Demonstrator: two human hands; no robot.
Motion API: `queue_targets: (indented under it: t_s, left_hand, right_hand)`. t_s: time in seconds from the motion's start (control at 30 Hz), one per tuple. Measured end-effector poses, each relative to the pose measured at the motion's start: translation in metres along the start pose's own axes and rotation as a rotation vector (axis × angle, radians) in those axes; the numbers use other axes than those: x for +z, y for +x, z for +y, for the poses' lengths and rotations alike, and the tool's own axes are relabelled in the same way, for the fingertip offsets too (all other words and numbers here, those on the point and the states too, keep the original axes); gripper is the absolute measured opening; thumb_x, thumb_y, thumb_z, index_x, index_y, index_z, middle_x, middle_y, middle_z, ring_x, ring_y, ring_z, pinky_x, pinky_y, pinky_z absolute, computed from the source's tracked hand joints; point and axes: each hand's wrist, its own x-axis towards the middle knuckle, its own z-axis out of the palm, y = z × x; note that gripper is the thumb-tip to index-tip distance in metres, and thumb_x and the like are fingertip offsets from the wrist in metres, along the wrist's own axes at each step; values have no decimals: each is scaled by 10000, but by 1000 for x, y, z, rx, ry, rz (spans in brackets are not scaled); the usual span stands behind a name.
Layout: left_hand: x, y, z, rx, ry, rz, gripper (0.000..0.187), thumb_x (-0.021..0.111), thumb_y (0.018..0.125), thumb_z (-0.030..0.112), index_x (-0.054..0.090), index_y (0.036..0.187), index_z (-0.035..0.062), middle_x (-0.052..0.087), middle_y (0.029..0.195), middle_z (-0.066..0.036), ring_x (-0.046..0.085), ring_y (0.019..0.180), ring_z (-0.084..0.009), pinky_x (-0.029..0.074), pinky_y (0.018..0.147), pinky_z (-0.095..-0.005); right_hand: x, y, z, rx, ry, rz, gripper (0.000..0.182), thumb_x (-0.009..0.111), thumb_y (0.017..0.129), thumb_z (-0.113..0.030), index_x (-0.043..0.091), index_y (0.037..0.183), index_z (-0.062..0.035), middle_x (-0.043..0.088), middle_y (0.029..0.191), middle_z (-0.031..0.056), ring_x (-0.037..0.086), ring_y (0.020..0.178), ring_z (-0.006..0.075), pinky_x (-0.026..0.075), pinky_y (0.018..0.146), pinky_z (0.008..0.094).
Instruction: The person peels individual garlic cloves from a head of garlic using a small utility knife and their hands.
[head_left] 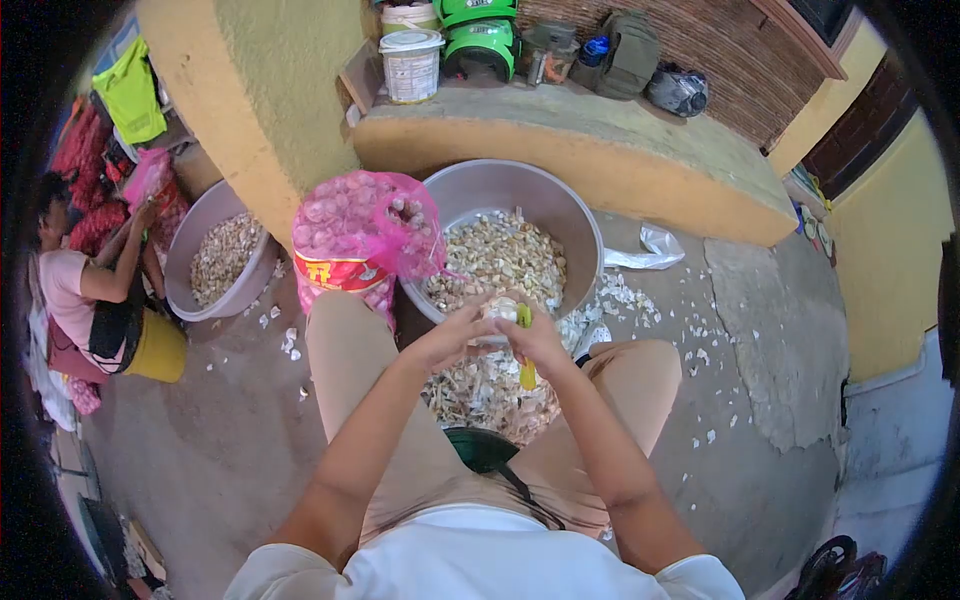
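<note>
My left hand (448, 340) is closed around a whitish garlic bulb (503, 309), at the near rim of a large grey basin (590, 225). My right hand (543, 343) grips a small knife with a yellow-green handle (527, 372), close against the bulb; its blade I cannot make out. Loose garlic cloves (520, 260) cover much of the basin's bottom. Left of the basin stands a pink mesh sack of garlic bulbs (345, 215), its top open. Garlic skins (485, 405) lie heaped on the floor between my legs, below both hands.
At the left, another person (85, 275) sits by a second basin (178, 265) of garlic. A yellow pillar (265, 90) and a low ledge (600, 165) stand behind. On the ledge are a white bucket (411, 75), green helmets (480, 45) and a backpack (625, 60).
</note>
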Motion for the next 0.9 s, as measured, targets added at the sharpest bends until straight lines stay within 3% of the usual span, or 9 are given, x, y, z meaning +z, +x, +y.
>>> queue_targets:
  t_s: [0.07,0.1,0.17,0.23,0.33,0.5,0.6,0.7,0.9]
  left_hand:
    - [-9,5,-25,0,-272,-121,570,519,824,193,204,1297,156,469,1102,-86,514,884,-159,462,759,-339]
    - [-12,7,-34,0,-407,-183,542,512,829,194,224,1286,156,484,1076,-79,527,849,-151,474,741,-336]
    - [-8,3,-30,48,-351,-69,495,511,827,153,254,1250,131,489,1037,-93,544,846,-172,487,722,-337]
    - [-6,1,-30,104,-291,16,461,507,827,126,273,1225,118,494,1000,-95,556,826,-186,494,712,-333]
    - [-10,1,-32,167,-234,123,441,499,828,112,280,1210,118,501,954,-82,560,778,-192,493,684,-315]
    - [-22,-4,-28,79,-254,167,438,510,827,153,283,1200,131,506,925,-69,552,774,-179,468,547,-279]
    - [-21,-6,-28,77,-171,105,252,455,860,245,381,1061,113,518,912,-69,544,722,-156,458,530,-261]
    - [-18,-5,-30,47,-113,129,280,367,885,326,385,1091,138,514,923,-47,530,765,-155,460,560,-292]
    - [-15,0,-37,23,-121,66,364,290,892,384,368,1176,170,503,990,-40,523,839,-162,463,649,-306]
  right_hand:
    - [8,-8,0,22,-93,28,516,626,732,-232,403,1178,-96,536,676,38,509,526,109,413,455,237]
    - [7,-6,6,-25,-244,15,539,619,735,-271,392,1178,-63,552,795,103,554,723,161,444,608,276]
    - [7,14,51,-376,-315,131,540,594,758,-238,352,1214,-82,523,786,85,502,609,120,397,501,241]
    - [11,4,40,-402,-312,154,512,569,771,-231,354,1203,-59,512,838,113,488,661,144,386,543,255]
    - [4,-17,15,-116,-241,30,429,533,782,-229,421,1121,9,519,955,180,512,875,227,413,733,313]
    - [-6,-30,19,-219,-352,-37,273,518,795,-156,518,1001,22,545,933,135,524,830,172,418,706,286]
    - [0,-37,18,-106,-165,-82,248,531,797,-150,539,990,6,570,857,109,529,763,135,417,671,270]
    - [-1,-31,31,-189,-251,-77,317,554,792,-175,507,1057,-9,579,785,95,531,719,127,418,652,269]
    - [10,-47,18,-115,-354,-83,489,562,788,-193,380,1215,-40,578,803,134,540,725,162,421,657,288]
